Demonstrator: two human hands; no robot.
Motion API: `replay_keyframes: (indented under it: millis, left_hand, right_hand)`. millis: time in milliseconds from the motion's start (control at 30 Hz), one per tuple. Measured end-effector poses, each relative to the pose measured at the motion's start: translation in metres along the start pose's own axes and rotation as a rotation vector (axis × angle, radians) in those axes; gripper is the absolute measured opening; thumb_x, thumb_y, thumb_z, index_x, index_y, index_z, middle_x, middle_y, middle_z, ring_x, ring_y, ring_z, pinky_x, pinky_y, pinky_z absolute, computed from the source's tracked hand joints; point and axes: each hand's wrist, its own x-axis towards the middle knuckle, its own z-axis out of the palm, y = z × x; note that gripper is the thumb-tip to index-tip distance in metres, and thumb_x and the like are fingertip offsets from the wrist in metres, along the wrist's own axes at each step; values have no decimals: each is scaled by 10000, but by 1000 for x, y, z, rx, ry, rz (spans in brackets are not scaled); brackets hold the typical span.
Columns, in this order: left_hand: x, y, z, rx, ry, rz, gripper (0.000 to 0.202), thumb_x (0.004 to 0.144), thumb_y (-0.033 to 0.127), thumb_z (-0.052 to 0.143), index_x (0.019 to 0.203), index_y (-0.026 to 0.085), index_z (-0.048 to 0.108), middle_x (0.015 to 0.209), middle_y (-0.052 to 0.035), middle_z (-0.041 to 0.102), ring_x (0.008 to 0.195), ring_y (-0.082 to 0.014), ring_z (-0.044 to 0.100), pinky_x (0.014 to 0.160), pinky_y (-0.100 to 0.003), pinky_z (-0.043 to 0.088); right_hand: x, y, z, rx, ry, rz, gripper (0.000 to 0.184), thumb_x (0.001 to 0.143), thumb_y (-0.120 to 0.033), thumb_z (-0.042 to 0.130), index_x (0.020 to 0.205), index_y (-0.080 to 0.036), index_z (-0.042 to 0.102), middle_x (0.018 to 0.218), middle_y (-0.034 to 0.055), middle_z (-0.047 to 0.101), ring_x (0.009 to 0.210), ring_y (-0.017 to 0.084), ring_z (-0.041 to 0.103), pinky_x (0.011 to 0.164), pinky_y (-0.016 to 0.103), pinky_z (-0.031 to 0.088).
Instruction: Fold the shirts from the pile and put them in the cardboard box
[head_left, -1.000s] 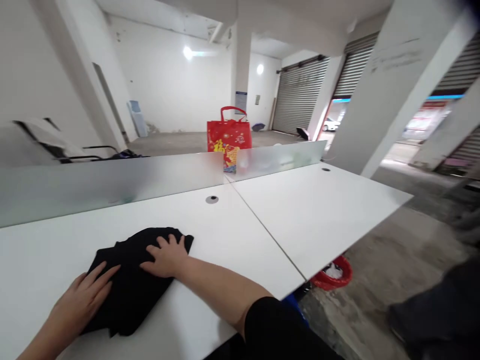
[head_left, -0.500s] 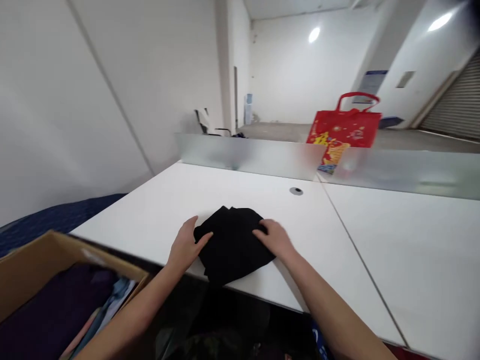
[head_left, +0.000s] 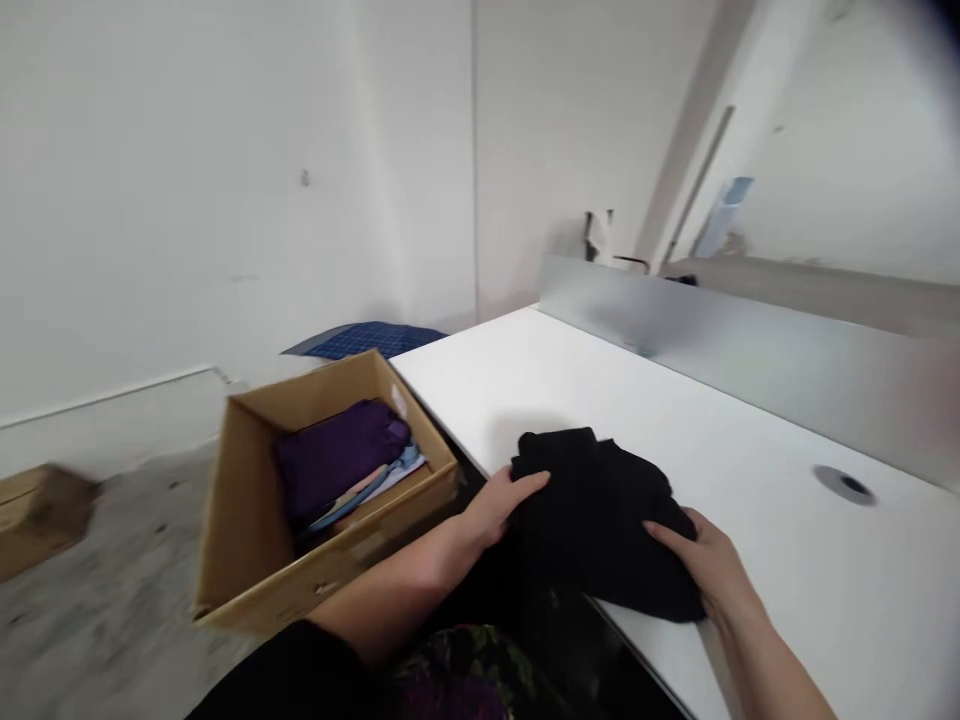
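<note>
A folded black cloth garment (head_left: 600, 520) is held at the near edge of the white table (head_left: 517, 365); its exact kind does not show. My left hand (head_left: 499, 505) grips its left side, thumb on top and fingers underneath. On the opposite side my right hand (head_left: 701, 555) pinches the cloth in the same way, close above the tabletop. To the left, an open cardboard box (head_left: 255, 590) holds a folded purple garment (head_left: 341, 455) and several light blue, white and pinkish cloths (head_left: 375, 490) beside it.
A frosted divider (head_left: 675, 325) runs along the table's far side, with a round cable grommet (head_left: 844, 486) before it. A blue checked cloth or umbrella (head_left: 375, 338) lies behind the box. Another cardboard box (head_left: 45, 515) sits on the grey floor at far left.
My view has swung left, bringing the whole cardboard box into sight and the red bag out of it. Both hands, earlier on the cloth lying on the table, now grip its sides, partly lifted.
</note>
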Motion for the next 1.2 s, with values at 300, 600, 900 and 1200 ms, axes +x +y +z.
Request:
replay_keyframes:
  millis: [300,600,900,1200]
  left_hand:
    - [-61,30,-95,-225,181,-48,467,588,337,876,980,133,724,999,-119,739,856,-243,707,810,-346,551]
    - [-130,114,-261,-146,746,251,389,682,322,829,993,128,699,891,-99,755,760,-204,715,713,-277,582]
    - [-92,97,-379,672,1197,-31,402,841,303,659,1187,118,570,1084,-160,699,1010,-271,683,857,-370,555]
    - [-57,56,-383,1287,908,-198,347,819,284,673,1147,191,609,1405,-129,484,1348,-323,382,1077,-431,365]
  right_hand:
    - [-11,-79,103,162,-364,-46,341,664,-455,787,838,-228,601,715,-4,606,652,174,595,542,260,477]
    - [13,-189,342,281,-636,-422,300,652,-386,731,853,-199,612,764,-18,626,761,185,577,715,308,466]
    - [41,-173,509,-261,-617,-550,301,737,-226,623,1035,-186,619,1081,60,670,1036,211,608,920,315,451]
    - [72,-117,530,-648,-769,-267,198,681,-114,685,876,-145,704,970,150,706,1049,314,643,861,351,496]
